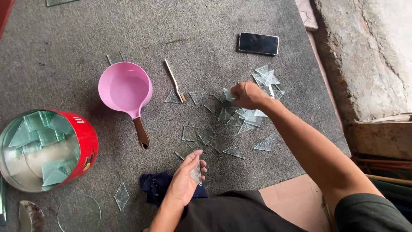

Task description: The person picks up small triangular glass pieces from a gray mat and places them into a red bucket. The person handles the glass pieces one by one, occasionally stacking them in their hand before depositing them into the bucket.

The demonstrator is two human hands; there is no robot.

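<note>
**Right hand nearer the glass heap**

Nearest: left hand [185,178] half open, cradling small glass pieces [196,173] at lap, likely a thin stack. Farther, up and right: right hand [246,95] pinching one glass piece [228,94] at the scattered glass heap [240,118] on grey carpet [64,51]. Beyond: black phone [258,43].

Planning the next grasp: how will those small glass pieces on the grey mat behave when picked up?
The glass pieces look thin, flat and stiff, probably light. Their sharp corners suggest they could chip or cut. Lying flush on the mat, they may need an edge lifted, as the right hand pinches one.
</note>
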